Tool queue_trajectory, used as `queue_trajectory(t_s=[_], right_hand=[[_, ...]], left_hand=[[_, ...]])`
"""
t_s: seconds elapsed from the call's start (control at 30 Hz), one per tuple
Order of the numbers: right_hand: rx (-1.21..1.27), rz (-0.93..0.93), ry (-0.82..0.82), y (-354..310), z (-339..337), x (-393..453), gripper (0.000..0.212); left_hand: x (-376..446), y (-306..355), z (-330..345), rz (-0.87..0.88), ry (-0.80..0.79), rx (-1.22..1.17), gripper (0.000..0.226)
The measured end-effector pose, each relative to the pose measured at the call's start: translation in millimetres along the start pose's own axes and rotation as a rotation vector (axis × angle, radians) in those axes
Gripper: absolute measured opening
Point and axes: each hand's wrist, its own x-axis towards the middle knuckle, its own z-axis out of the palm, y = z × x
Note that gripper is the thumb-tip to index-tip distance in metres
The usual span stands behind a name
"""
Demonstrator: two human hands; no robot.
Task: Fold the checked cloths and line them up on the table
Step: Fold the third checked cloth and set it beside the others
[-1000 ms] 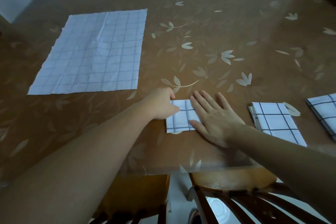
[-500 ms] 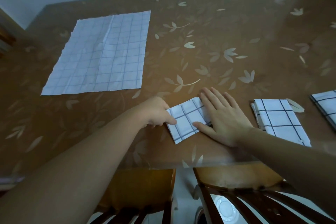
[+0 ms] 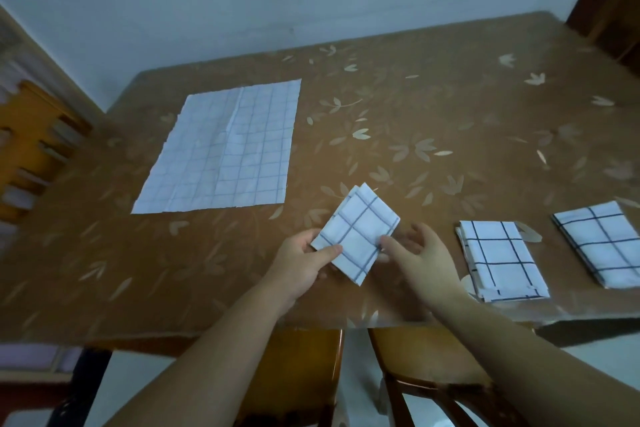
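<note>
A small folded checked cloth (image 3: pixel 358 232), white with blue lines, is tilted and raised a little above the brown leaf-patterned table (image 3: pixel 415 114). My left hand (image 3: pixel 304 262) pinches its lower left corner, thumb on top. My right hand (image 3: pixel 420 255) holds its right edge, thumb on the cloth, fingers under it. Two folded checked cloths lie flat to the right: one (image 3: pixel 498 255) near the front edge, another (image 3: pixel 602 243) at the frame's right side. A large unfolded checked cloth (image 3: pixel 225 149) lies spread on the table's far left.
Wooden chairs stand below the table's front edge (image 3: pixel 433 381) and at the left (image 3: pixel 31 146). A pale wall runs behind the table. A dark wooden frame (image 3: pixel 609 0) is at the upper right corner.
The folded cloth was lying flat under my right palm; now both hands have lifted and turned it. The view has pulled back and shows more of the table and wall.
</note>
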Motion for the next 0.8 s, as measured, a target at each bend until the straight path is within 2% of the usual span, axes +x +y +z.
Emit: queue_trajectory(t_s=[0.1,0.17,0.37,0.47,0.63,0.8], right_hand=[[0.160,0.105,-0.153,-14.0,0.6,-19.6,0.023],[0.152,0.106,-0.156,-20.7,1.3,-38.7,0.009],[0.063,0.025,-0.132,-35.7,11.5,-109.7,0.014],[-0.043,-0.026,-0.071,-35.9,22.5,-139.4,0.013],[-0.132,-0.010,-0.112,-35.5,35.2,-154.7,0.017],[-0.165,0.026,-0.134,-32.4,49.0,-120.2,0.018]], left_hand=[[-23.9,8.0,1.2,0.014,0.032,-0.043,0.021],[-43.1,7.9,-0.1,0.019,0.038,-0.080,0.019],[-114.8,-15.2,-16.7,-0.065,-0.014,-0.099,0.010],[-145.5,-32.8,-21.0,-0.113,-0.034,-0.123,0.015],[-158.5,-41.7,-23.9,-0.089,0.064,-0.143,0.024],[-132.4,-39.9,-26.3,-0.074,0.151,-0.096,0.026]])
